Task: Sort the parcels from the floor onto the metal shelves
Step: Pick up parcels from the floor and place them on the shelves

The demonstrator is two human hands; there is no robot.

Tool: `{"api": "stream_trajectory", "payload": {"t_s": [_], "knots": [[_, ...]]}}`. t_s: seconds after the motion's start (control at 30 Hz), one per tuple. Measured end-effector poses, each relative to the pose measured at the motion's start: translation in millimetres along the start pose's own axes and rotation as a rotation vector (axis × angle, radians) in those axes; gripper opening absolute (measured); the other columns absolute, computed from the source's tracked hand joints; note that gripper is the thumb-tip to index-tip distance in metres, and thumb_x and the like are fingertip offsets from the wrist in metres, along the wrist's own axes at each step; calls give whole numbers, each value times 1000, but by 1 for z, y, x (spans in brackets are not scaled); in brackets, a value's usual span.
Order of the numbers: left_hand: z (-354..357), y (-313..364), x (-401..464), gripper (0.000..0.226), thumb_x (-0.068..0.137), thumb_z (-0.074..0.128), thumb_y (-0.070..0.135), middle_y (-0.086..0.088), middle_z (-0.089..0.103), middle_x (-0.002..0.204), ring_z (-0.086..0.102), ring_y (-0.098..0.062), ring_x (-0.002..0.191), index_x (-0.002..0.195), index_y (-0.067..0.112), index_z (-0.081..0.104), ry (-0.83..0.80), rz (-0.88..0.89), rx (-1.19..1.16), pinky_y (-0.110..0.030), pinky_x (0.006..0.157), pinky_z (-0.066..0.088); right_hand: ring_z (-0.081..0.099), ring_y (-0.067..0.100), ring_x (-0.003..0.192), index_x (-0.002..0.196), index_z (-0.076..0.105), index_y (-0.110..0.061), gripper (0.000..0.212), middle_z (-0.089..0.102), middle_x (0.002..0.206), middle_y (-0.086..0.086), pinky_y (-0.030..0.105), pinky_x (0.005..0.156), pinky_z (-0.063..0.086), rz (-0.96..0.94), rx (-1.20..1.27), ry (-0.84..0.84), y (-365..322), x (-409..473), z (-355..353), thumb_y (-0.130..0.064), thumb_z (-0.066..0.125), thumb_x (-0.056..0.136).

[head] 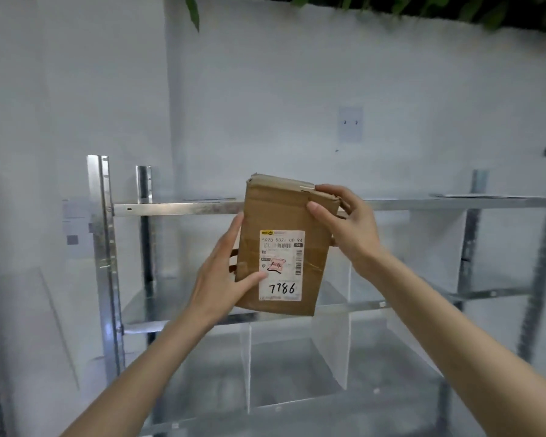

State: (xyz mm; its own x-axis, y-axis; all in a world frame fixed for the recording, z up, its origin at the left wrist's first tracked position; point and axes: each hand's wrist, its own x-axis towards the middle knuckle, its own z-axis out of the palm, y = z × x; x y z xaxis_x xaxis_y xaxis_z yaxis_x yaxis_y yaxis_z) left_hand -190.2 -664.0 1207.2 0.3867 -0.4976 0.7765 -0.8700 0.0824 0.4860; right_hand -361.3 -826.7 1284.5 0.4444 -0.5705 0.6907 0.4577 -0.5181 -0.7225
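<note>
A brown cardboard parcel [278, 212] is held upright in front of the metal shelves [177, 208]. Its white label reads 7786 in handwriting. My left hand [224, 272] grips its lower left edge, thumb on the label's corner and fingers behind. My right hand [344, 222] grips its upper right corner, thumb on the front. The parcel hangs between the top shelf and the middle shelf [344, 307], touching neither as far as I can tell.
Clear upright dividers [338, 345] split the middle and lower shelves into compartments. Shiny posts [103, 247] stand at the left, more at the right [542, 279]. A flat sheet [467, 195] lies on the top shelf. A white wall stands behind.
</note>
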Motion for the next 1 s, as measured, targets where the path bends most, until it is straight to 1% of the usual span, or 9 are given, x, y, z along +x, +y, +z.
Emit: {"api": "stream_trajectory", "payload": {"t_s": [0.1,0.23,0.33,0.4,0.5,0.57,0.67,0.83,1.0], "knots": [[55,22,12,105,81,85,28,15,47,151,57,-4,124,149,67,14,-20,56,-65,-43,101,55,76,19,95,121,69,-32,33,71,119,-10,37,74,63,-21,-70,25,6,4,-54,-26,80,91],[130,49,28,99,83,83,22,15,51,147,56,-1,126,150,63,22,0,59,-212,-39,100,56,70,13,110,141,48,-39,64,61,132,-3,25,82,61,-34,-164,30,16,2,-126,-17,80,90],[188,73,41,99,81,85,23,18,55,143,58,1,121,149,62,25,0,44,-310,-41,101,56,67,15,119,142,43,-43,70,66,128,0,41,103,56,-58,-268,29,25,1,-186,-15,80,90],[227,88,50,99,79,87,26,21,56,140,60,3,118,149,61,27,-1,44,-359,-41,99,57,66,13,123,141,44,-43,65,68,130,-5,46,104,55,-95,-353,34,28,1,-225,-15,78,92],[287,109,66,99,76,89,30,32,55,134,63,-2,116,148,60,29,-19,60,-409,-41,93,59,59,4,130,141,45,-39,60,62,136,-20,41,106,54,-135,-499,-19,33,2,-282,-9,71,97],[330,125,79,99,76,89,31,37,52,132,62,-3,116,148,61,30,-32,81,-432,-41,93,59,53,1,134,143,48,-37,62,56,143,-20,41,106,55,-154,-648,-78,42,8,-325,-4,69,95],[392,149,100,98,76,89,31,38,53,130,58,7,114,148,61,29,-50,126,-444,-42,93,58,33,19,153,148,46,-44,76,39,161,-11,42,103,57,-133,-819,-114,62,19,-392,-2,73,90],[508,186,147,104,73,90,29,19,58,132,52,20,112,150,59,27,-122,214,-437,-41,90,60,53,-1,130,153,32,-54,91,48,149,-26,31,103,56,-39,-975,-125,87,48,-506,-11,80,89],[611,219,177,109,72,91,25,14,48,146,45,16,124,156,47,25,-223,350,-434,-27,97,55,48,-4,126,152,18,-62,105,39,154,-30,33,101,52,27,-1201,-68,101,71,-605,-23,86,83]]}}
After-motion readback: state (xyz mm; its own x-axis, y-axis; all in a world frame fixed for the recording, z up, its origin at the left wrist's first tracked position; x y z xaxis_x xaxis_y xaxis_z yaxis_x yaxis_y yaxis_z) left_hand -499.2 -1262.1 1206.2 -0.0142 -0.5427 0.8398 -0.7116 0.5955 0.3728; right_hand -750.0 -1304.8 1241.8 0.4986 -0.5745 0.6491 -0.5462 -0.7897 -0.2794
